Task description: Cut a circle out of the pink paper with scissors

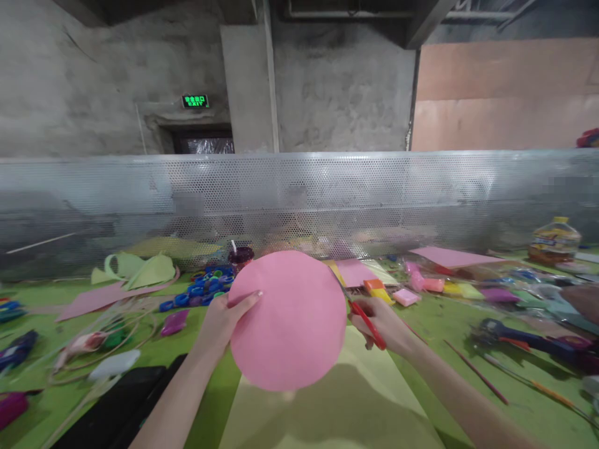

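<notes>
A round sheet of pink paper [290, 330] is held up in front of me, above a pale yellow sheet [327, 411] on the green table. My left hand [234, 318] pinches the circle at its left edge, thumb on the near face and the other fingers hidden behind. My right hand [377, 321] grips red-handled scissors [369, 324]. Their blades point up and to the left, along the circle's upper right edge. Whether the blades are touching the paper I cannot tell.
Several blue bottle caps [201, 290], pink paper scraps [100, 299] and a dark cup [241, 255] lie beyond my left hand. On the right are clay packets [406, 297], a glue gun [528, 337] and a bottle [555, 242]. A perforated metal screen [299, 206] spans the back.
</notes>
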The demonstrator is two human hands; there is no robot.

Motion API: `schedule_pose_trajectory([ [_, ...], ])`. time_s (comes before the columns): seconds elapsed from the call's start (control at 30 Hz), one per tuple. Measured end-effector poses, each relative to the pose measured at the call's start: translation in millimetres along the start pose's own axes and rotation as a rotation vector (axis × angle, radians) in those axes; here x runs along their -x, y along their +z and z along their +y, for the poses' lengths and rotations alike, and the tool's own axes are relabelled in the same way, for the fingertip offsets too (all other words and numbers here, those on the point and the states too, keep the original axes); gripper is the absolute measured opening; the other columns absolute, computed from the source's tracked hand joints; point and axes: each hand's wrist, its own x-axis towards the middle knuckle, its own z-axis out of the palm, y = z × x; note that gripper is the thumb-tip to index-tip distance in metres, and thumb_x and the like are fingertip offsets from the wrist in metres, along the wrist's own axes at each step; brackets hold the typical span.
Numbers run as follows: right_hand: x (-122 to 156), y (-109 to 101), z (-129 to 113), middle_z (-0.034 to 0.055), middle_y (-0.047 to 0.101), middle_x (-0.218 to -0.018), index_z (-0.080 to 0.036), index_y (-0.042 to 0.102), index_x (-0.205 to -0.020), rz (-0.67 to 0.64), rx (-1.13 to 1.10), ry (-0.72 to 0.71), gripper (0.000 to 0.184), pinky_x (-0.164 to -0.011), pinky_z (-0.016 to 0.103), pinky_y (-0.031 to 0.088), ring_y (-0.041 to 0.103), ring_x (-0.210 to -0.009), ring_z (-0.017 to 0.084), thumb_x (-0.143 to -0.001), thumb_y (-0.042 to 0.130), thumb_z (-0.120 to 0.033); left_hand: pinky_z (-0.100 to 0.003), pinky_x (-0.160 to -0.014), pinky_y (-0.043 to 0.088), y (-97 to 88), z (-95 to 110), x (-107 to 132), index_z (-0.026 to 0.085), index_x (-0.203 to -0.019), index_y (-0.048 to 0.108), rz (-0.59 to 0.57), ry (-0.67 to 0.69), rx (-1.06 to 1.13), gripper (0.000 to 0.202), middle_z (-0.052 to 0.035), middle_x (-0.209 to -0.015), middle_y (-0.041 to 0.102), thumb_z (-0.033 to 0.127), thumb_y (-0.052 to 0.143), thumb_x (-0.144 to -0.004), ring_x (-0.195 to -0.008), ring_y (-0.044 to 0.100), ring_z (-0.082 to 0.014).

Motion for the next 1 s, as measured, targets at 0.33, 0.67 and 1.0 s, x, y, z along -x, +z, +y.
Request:
schedule_pose_trajectory([
  [0.33,-1.9,-1.8,4.6,-0.0087,0.040,-0.040,-0.017,0.043,-0.058,0.003,0.018,-0.020,0.010,-0.030,0.020,0.040,0.044,-0.030,0.006,-0.064,0.045,-0.024,-0.029,-0.057,0.051,-0.4,-0.5,-2.1,0.013,-0.081,0.067,0.025,-0.018,0.005,0.033,-0.0065,-0.074,0.071,0.035,0.072,-0.056,-0.064,0.065,-0.0216],
  [0.67,1.3,-3.6,-3.1,-0.0090,0.040,-0.036,-0.018,0.037,-0.055,0.000,-0.037,-0.031,0.013,-0.034,0.019,0.041,0.043,-0.031,0.006,-0.066,0.045,-0.021,-0.029,-0.058,0.051,-0.6,0.3,0.2,0.012,-0.081,0.067,0.005,-0.028,-0.027,0.034,-0.0075,-0.076,0.071,0.036,0.072,-0.057,-0.065,0.065,-0.0216],
  [1.0,0.5,-2.7,-1.8,-0.0085,0.040,-0.046,-0.016,0.041,-0.059,-0.045,-0.003,-0.008,0.010,-0.035,0.019,0.042,0.044,-0.035,0.005,-0.064,0.048,-0.022,-0.029,-0.060,0.051,0.8,4.0,3.7,0.012,-0.080,0.068,-0.007,-0.035,-0.104,0.033,-0.0084,-0.079,0.071,0.036,0.071,-0.058,-0.067,0.065,-0.0225],
])
